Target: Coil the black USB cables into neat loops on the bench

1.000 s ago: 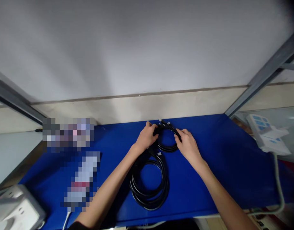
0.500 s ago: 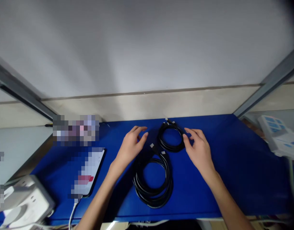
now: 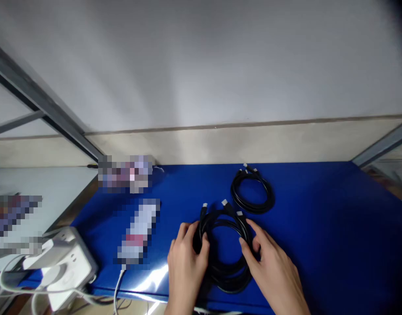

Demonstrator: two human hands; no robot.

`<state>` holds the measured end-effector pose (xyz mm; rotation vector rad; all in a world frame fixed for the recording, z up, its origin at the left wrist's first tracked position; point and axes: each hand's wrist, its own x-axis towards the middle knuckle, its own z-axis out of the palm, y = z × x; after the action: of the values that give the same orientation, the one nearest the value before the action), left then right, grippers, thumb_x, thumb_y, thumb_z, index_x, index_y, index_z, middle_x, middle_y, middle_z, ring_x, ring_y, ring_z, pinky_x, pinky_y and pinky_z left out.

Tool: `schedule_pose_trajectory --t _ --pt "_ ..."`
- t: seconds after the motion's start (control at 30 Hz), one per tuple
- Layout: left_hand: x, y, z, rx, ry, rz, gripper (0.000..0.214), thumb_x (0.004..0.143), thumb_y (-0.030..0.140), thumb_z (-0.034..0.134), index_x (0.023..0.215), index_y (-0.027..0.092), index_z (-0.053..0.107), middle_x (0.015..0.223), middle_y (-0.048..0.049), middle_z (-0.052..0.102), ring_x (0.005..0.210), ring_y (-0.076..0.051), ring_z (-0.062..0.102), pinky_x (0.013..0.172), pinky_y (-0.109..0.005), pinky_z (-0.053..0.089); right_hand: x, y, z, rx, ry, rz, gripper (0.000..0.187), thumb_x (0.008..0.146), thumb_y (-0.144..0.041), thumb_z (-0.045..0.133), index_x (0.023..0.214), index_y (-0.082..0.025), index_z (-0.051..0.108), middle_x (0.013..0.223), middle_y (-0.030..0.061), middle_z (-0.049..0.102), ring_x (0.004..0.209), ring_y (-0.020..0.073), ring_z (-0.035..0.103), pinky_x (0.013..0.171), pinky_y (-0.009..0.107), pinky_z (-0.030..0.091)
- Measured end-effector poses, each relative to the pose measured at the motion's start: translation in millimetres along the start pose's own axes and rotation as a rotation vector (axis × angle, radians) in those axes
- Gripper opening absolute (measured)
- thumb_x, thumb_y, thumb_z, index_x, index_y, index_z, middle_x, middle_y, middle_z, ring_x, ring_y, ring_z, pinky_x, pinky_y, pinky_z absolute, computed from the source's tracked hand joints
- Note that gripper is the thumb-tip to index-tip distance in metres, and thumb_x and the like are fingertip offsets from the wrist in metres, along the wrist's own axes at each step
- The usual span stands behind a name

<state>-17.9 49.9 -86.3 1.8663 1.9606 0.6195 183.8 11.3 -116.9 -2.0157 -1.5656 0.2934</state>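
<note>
Near the front of the blue tabletop lies a thick black cable point(image 3: 232, 286) wound into a round coil, its pale-tipped plugs pointing away from me. My left hand point(image 3: 187, 258) grips the coil's left side, thumb on the inner edge and fingers round the outside. On the right side, my right hand point(image 3: 269, 267) pinches the loops between thumb and fingers. Parts of the loops are hidden behind both hands. Farther back sits a smaller coil of black cable point(image 3: 269, 199), also with pale plug ends, untouched.
To the left lies a phone point(image 3: 141, 227), blurred out, with a white charging lead point(image 3: 117, 286). A white power strip point(image 3: 72, 267) with plugs is at the front left corner. A pixelated object point(image 3: 128, 175) stands at the back left. Metal posts point(image 3: 66, 113) rise beside the wall.
Both hands have come down from beside the cables and closed on the sides of the nearer coil. The view has turned left, so the tabletop things appear shifted rightward.
</note>
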Motion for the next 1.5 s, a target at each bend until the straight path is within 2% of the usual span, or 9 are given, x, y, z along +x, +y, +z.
schedule_pose_trajectory --t 0.17,0.3,0.53,0.73,0.9,1.03,1.17,1.3,1.5 --pt "-7 4 0.3 0.049 0.123 0.036 0.024 0.106 0.027 0.050 0.117 0.027 0.072 0.115 -0.0072 0.075 0.095 -0.029 0.074 0.083 -0.040 0.048 -2 0 -11 0.038 0.020 -0.068 0.038 0.105 -0.038 0.051 0.138 -0.033 0.069 0.104 0.0005 0.081 0.069 0.0186 0.079 0.048 0.027 0.053" --pt "-13 8 -0.6 -0.080 0.153 0.028 0.027 0.110 0.032 0.045 0.123 0.026 0.068 0.106 -0.0076 0.077 0.094 -0.032 0.072 0.085 -0.043 0.045 -3 -5 -17 0.102 0.087 -0.024 0.037 0.107 -0.047 0.051 0.131 -0.029 0.073 0.098 0.0035 0.079 0.068 0.0198 0.077 0.052 0.028 0.053" --pt "-21 29 -13.3 -0.787 0.072 -0.211 0.027 0.104 0.049 0.062 0.113 0.025 0.067 0.064 0.0025 0.058 0.063 -0.021 0.055 0.065 -0.031 0.038 -4 0 -23 0.266 0.119 0.058 0.043 0.106 -0.059 0.055 0.125 -0.028 0.078 0.102 0.0064 0.080 0.069 0.0202 0.073 0.058 0.030 0.056" --pt "-21 47 -26.3 -1.337 0.061 -0.304 0.033 0.095 0.047 0.080 0.105 0.021 0.062 0.064 0.0111 0.036 0.050 -0.007 0.030 0.057 -0.022 0.033 -7 10 -25 0.537 0.109 0.187 0.046 0.099 -0.063 0.067 0.127 -0.029 0.080 0.112 0.0083 0.081 0.086 0.0228 0.075 0.072 0.030 0.060" --pt "-10 74 -36.4 -1.638 -0.010 -0.267 0.024 0.097 0.032 0.078 0.096 0.022 0.057 0.064 0.0124 0.028 0.049 -0.006 0.016 0.052 -0.021 0.030 -1 -23 -37 0.992 -0.017 0.384 0.064 0.094 -0.069 0.072 0.144 -0.028 0.070 0.121 0.0107 0.079 0.109 0.0301 0.075 0.092 0.041 0.061" --pt "-5 95 -31.7 -1.781 0.022 -0.276 0.026 0.096 0.024 0.077 0.088 0.022 0.052 0.063 0.0110 0.030 0.050 -0.007 0.018 0.052 -0.021 0.028 13 -68 -53 1.486 -0.047 0.438 0.048 0.097 -0.066 0.069 0.115 -0.023 0.077 0.087 0.0041 0.072 0.081 0.0230 0.072 0.078 0.038 0.061" --pt "-5 92 -16.7 -1.900 0.059 -0.342 0.032 0.101 0.043 0.070 0.083 0.020 0.056 0.061 0.0079 0.040 0.048 -0.007 0.027 0.053 -0.024 0.037 25 -90 -55 1.671 0.044 0.546 0.047 0.083 -0.051 0.091 0.068 -0.021 0.058 0.064 -0.0073 0.044 0.052 0.0080 0.041 0.050 0.021 0.046" --pt "-5 73 -3.5 -1.923 -0.091 -0.459 0.039 0.102 0.050 0.068 0.090 0.013 0.069 0.054 0.0086 0.041 0.043 -0.006 0.025 0.049 -0.023 0.036 21 -86 -42 1.697 -0.008 0.589 0.038 0.082 -0.050 0.093 0.089 -0.019 0.072 0.063 -0.0114 0.035 0.047 0.0042 0.020 0.040 0.018 0.024" --pt "-3 56 -4.3 -2.012 -0.353 -0.434 0.030 0.098 0.036 0.075 0.080 0.014 0.065 0.054 0.0084 0.043 0.042 -0.005 0.023 0.046 -0.020 0.033 11 -77 -33 1.651 -0.002 0.624 0.052 0.084 -0.054 0.091 0.117 -0.015 0.079 0.066 -0.0122 0.032 0.050 0.0035 0.016 0.042 0.018 0.020"
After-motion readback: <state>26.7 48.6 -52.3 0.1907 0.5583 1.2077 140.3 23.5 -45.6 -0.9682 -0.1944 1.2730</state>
